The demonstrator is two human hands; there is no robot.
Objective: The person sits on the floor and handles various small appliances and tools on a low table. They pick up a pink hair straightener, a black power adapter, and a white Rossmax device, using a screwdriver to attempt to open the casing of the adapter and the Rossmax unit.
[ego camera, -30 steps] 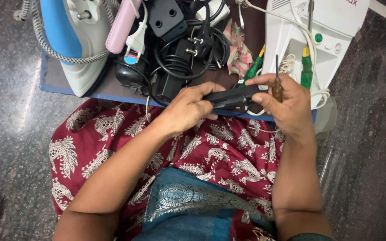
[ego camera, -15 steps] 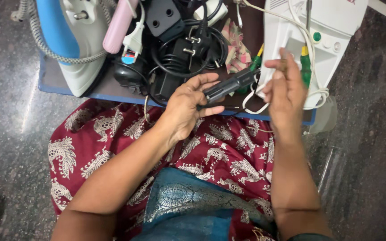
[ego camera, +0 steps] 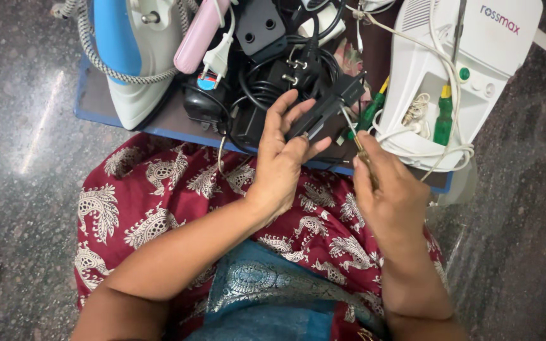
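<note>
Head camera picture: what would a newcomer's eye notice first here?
The left hand holds up a slim black plastic device at the centre, while the right hand brings a thin screwdriver to it. Behind, a blue-and-white steam iron stands top left, and a white boxy machine lies top right.

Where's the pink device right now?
In the head view, the pink device lies at top centre-left on the blue-edged board, leaning against the right side of the blue and white iron, just left of a white plug.
</note>
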